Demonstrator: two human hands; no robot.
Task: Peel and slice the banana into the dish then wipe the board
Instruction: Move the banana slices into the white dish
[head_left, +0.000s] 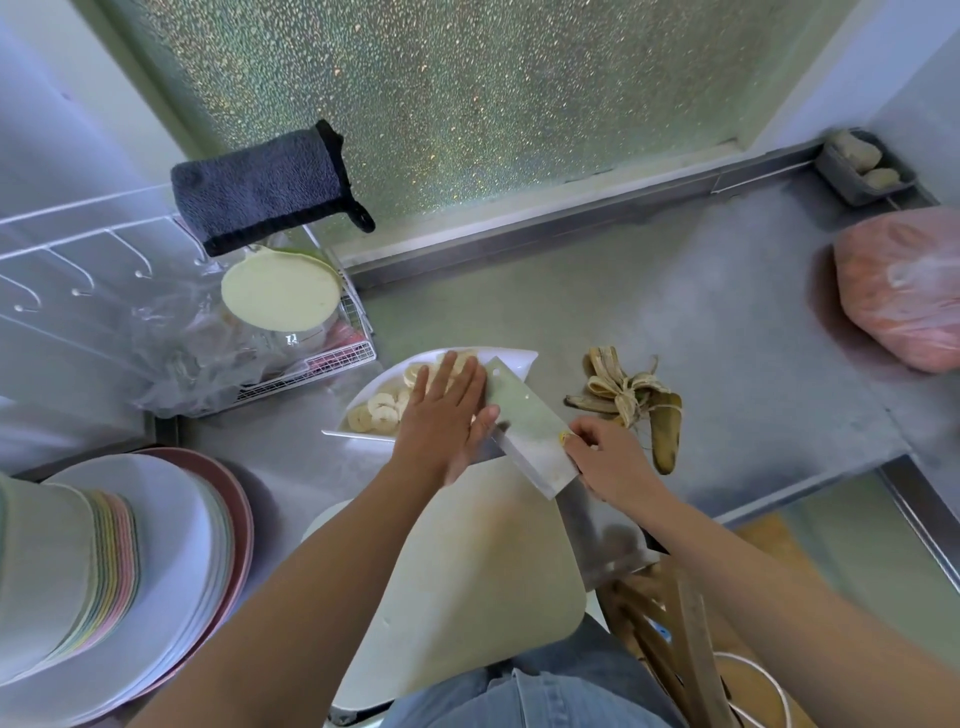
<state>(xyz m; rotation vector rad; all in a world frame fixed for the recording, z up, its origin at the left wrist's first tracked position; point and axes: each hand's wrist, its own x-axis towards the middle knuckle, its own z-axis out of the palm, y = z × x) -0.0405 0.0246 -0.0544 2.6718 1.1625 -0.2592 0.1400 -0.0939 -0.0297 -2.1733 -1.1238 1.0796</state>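
Note:
A white dish (511, 359) on the steel counter holds several banana slices (382, 408). My right hand (610, 460) grips the handle of a broad cleaver (524, 423), whose blade is tilted over the dish's near edge. My left hand (447, 415) lies flat with straight fingers against the blade's face, above the slices. The pale cutting board (467, 571) lies just in front of me, bare apart from small specks. The empty banana peel (631, 400) lies on the counter to the right of the dish. A dark grey cloth (260, 189) hangs over the rack at back left.
A wire rack (332, 358) with a pale lid (280, 293) and plastic wrap stands left of the dish. Stacked plates (171, 545) fill the near left. A pink plastic bag (904, 291) sits far right, a grey tray (865, 171) in the back corner. The counter edge drops off at right.

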